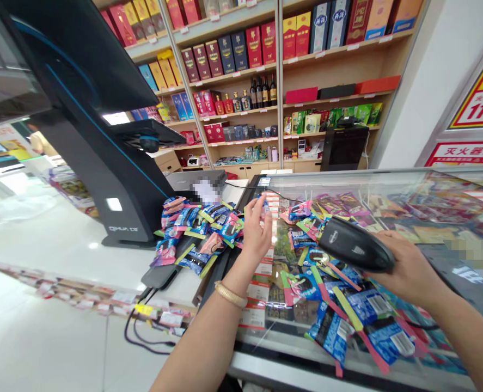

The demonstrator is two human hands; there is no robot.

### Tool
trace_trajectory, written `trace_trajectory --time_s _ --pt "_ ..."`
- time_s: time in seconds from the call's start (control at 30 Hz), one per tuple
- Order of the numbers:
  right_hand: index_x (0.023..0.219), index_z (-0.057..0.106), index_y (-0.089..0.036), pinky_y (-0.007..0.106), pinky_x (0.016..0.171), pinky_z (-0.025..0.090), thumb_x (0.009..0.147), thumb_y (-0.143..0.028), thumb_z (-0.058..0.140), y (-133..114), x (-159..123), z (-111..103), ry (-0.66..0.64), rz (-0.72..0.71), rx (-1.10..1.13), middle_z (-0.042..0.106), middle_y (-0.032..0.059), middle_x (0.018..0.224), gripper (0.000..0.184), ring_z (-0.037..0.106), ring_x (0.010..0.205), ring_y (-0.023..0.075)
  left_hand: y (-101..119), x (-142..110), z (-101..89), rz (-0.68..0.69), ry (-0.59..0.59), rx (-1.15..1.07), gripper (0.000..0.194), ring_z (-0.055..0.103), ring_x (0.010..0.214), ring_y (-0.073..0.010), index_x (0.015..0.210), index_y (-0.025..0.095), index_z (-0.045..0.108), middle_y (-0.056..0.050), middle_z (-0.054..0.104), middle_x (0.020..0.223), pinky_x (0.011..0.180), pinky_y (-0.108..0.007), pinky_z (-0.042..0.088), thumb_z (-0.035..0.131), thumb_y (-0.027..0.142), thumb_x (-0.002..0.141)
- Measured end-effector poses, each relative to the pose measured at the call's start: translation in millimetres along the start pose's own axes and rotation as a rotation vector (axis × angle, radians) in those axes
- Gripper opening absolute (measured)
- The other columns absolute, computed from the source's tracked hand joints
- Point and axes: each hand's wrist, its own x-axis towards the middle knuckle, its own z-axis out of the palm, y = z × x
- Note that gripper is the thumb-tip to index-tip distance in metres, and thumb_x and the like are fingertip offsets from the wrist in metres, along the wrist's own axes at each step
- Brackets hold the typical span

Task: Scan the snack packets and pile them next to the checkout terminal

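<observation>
Left forearm [206, 335], bangle [230, 294] at the wrist, reaches over the glass-topped table [274, 325]. Left hand [258, 226] sits between two heaps of packets; fingers bent, narrow gap, a bit of blue at the tips, can't tell if it's gripped. Right hand [402, 267] has its fingers wrapped around the black scanner [355, 245], nose aimed leftward toward the left hand. Right heap of packets [364, 305] lies on the glass, below and around the scanner, several barcodes face up; left heap of packets [225, 226] is beside the black terminal [122, 179].

Handling, my judgement: keep the scanner steady, bring one packet at a time in front of it, barcode flat and facing the nose. Wrappers look crinkly, so pull them taut. Best keep both heaps apart, since mixing risks double reads or misses.
</observation>
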Motion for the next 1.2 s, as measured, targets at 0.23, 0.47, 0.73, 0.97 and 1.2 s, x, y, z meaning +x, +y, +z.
trace_trajectory --time_s 0.23,0.47,0.73,0.97,1.2 --pt "0.111 0.07 -0.022 0.037 0.071 0.053 0.087 -0.037 0.061 9.5 -3.1 0.8 0.045 -0.044 -0.026 0.076 0.0077 0.088 0.029 0.068 0.077 0.025 -17.4 34.2 -62.9 -0.236 0.303 0.485 0.051 0.05 0.138 -0.0332 0.135 0.02 0.068 -0.018 0.05 0.15 0.116 -0.051 0.039 0.044 0.009 0.091" --pt "0.106 0.071 -0.025 0.038 0.071 0.053 0.087 -0.04 0.059 16.2 -7.5 6.5 0.048 -0.026 -0.037 0.075 0.0067 0.086 0.026 0.067 0.077 0.0256 -15.6 31.2 -72.3 -0.542 0.174 0.797 0.054 0.046 0.141 -0.0418 0.135 0.023 0.07 -0.018 0.044 0.16 0.115 -0.06 0.036 0.056 0.012 0.084" --pt "0.103 0.07 -0.026 0.038 0.065 0.052 0.086 -0.042 0.061 18.8 -8.8 5.1 0.07 -0.059 -0.056 0.073 0.0068 0.082 0.025 0.064 0.073 0.0263 -14.5 26.8 -63.9 -0.476 0.2 0.779 0.048 0.043 0.145 -0.0378 0.13 0.026 0.071 -0.017 0.052 0.152 0.118 -0.06 0.031 0.056 0.014 0.085" --pt "0.107 0.069 -0.025 0.043 0.073 0.054 0.085 -0.036 0.061 11.4 -7.0 3.1 0.046 0.055 -0.015 0.074 0.0102 0.086 0.025 0.065 0.078 0.0293 -24.9 25.7 -66.9 -0.38 0.294 0.62 0.042 0.05 0.134 -0.0414 0.119 0.023 0.074 -0.02 0.058 0.141 0.114 -0.069 0.027 0.059 0.012 0.081" --pt "0.101 0.07 -0.024 0.041 0.069 0.054 0.086 -0.038 0.06 7.2 1.4 -1.5 0.067 0.032 -0.03 0.074 0.0095 0.083 0.024 0.066 0.074 0.0276 -6.1 24.4 -46.0 -0.121 0.205 0.481 0.034 0.059 0.126 -0.0336 0.116 0.022 0.073 -0.015 0.066 0.129 0.11 -0.054 0.04 0.06 0.017 0.085"
